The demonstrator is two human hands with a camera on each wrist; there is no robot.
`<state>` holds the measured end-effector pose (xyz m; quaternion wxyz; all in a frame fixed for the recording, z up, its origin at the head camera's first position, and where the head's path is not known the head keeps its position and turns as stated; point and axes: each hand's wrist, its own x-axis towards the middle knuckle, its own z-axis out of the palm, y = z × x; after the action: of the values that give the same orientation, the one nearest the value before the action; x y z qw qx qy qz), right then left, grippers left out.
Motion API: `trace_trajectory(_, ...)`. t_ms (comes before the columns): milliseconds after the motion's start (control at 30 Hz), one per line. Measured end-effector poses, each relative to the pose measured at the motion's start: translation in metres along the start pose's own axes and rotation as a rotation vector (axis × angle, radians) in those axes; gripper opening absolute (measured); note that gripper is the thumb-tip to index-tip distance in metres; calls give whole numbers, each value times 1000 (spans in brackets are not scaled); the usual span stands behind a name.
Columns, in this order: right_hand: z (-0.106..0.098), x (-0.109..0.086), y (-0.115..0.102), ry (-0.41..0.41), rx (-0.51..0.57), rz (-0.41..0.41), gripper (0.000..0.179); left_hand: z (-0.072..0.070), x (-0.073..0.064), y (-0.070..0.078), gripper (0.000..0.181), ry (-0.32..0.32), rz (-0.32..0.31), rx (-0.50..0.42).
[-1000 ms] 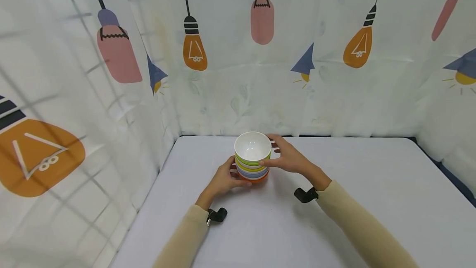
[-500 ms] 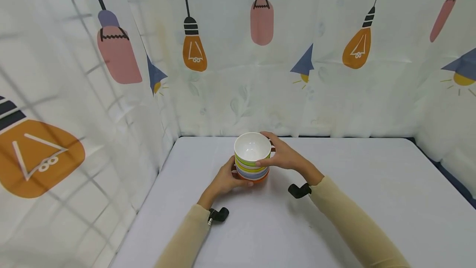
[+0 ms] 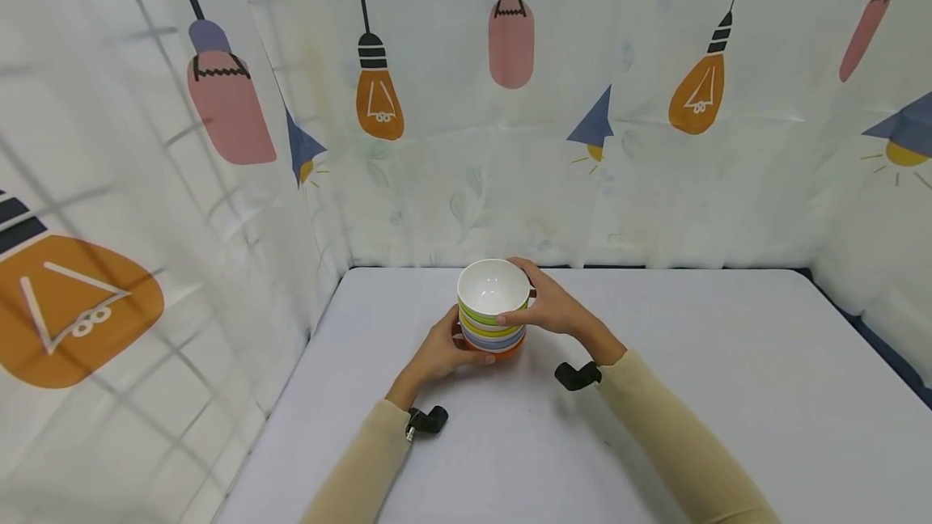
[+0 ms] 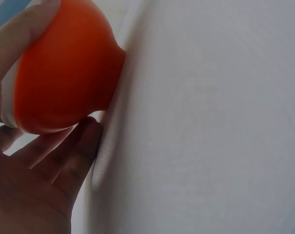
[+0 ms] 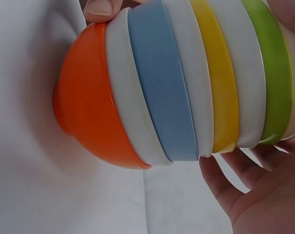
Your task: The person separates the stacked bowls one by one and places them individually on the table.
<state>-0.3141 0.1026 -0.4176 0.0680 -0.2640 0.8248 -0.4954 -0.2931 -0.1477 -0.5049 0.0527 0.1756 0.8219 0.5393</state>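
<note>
A stack of several nested bowls stands upright on the white table [image 3: 655,411], each with a white band at its rim. Lowest is the orange bowl [image 5: 86,92], its foot at the tabletop; above come the blue bowl [image 5: 159,73], the yellow bowl [image 5: 218,83] and the green bowl [image 5: 274,73], whose white inside faces up. My left hand [image 3: 440,348] holds the orange bowl from the left, its thumb [image 4: 20,34] across the wall and its fingers curving under the side. From the right, my right hand [image 3: 549,306] grips the green bowl, thumb in front, fingers partly hidden behind.
A white curtain [image 3: 437,200] printed with lamps and bulbs hangs behind the table and along its left side. Black wrist cameras sit on both forearms; the right one [image 3: 578,376] is above the tabletop. The table's back edge [image 3: 408,268] lies just beyond the stack.
My right hand has moved left and closed its fingers and thumb around the upper part of the stack. The left hand and the bowls have hardly moved.
</note>
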Motion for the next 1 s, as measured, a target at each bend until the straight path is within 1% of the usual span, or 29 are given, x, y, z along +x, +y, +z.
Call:
trace_trajectory(300, 3, 2, 4, 52, 6, -28, 98, -1, -2, 2, 90, -2, -11, -28)
trace_trajectory(533, 5, 1, 1, 110, -8, -41, 103, -1, -2, 3, 89, -2, -21, -18)
trace_trajectory(800, 2, -3, -4, 152, 2, -49, 102, 0, -1, 4, 87, 2, -22, -24)
trace_trajectory(1000, -4, -8, -8, 183, 47, -56, 100, 0, -1, 5, 88, -5, -19, -28)
